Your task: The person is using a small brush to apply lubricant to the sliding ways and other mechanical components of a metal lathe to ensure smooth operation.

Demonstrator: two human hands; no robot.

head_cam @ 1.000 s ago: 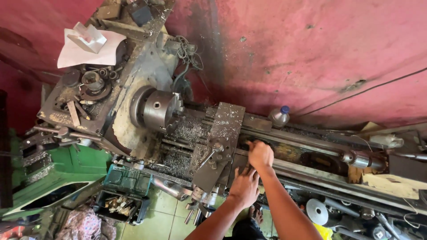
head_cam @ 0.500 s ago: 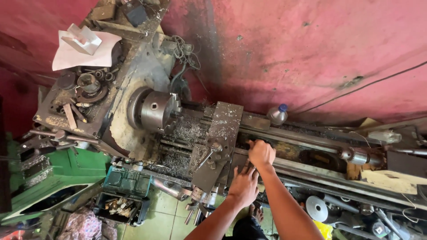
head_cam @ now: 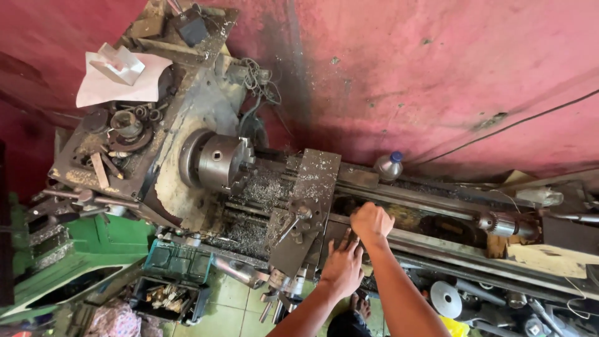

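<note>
The left hand (head_cam: pixel 342 267) lies flat, fingers spread, on the grimy grey steel lathe carriage (head_cam: pixel 304 215) at the bed's front edge. The right hand (head_cam: pixel 371 223), curled into a fist, rests just beside it on the oily lathe bed (head_cam: pixel 437 219); what it grips I cannot tell.

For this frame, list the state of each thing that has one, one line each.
Left hand: flat, fingers spread on the lathe carriage.
Right hand: closed in a fist at the lathe bed.
Lathe chuck: no workpiece in it.
Tailstock drill chuck: no bit visible.
Bottle: upright, blue cap on.
Metal chips: heaped under the chuck.
</note>
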